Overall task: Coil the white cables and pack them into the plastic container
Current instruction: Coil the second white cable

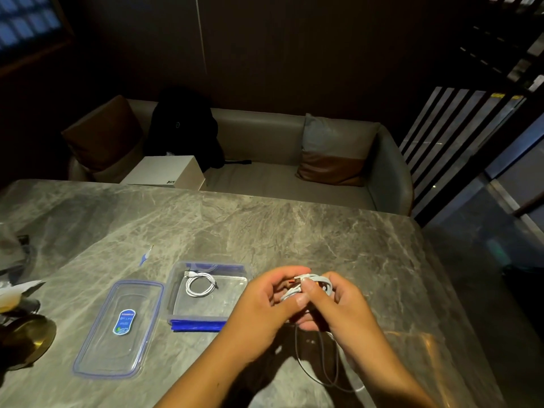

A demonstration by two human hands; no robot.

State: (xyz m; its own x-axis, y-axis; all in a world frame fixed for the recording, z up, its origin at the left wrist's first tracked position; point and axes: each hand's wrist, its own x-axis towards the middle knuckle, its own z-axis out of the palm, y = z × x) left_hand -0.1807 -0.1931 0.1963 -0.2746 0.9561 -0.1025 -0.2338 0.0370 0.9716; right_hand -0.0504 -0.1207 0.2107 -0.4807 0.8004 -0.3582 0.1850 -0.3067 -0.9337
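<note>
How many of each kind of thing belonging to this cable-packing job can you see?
White cables: 2, one coiled white cable in the container, one white cable bundle held by both hands
Clear plastic container with blue clips: 1
Clear flat lid with blue label: 1
Total: 4

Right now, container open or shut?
Open. The plastic container has no lid on; its lid lies flat on the table beside it. One coiled white cable sits inside.

**Dim lounge or restaurant booth**

A seating booth is suggested by the grey upholstered sofa (265,148) across the middle of the frame, set with cushions (335,151) behind a marble-patterned table (265,231). Dark panelled walls and a slatted screen (459,125) at right are seen.
</note>
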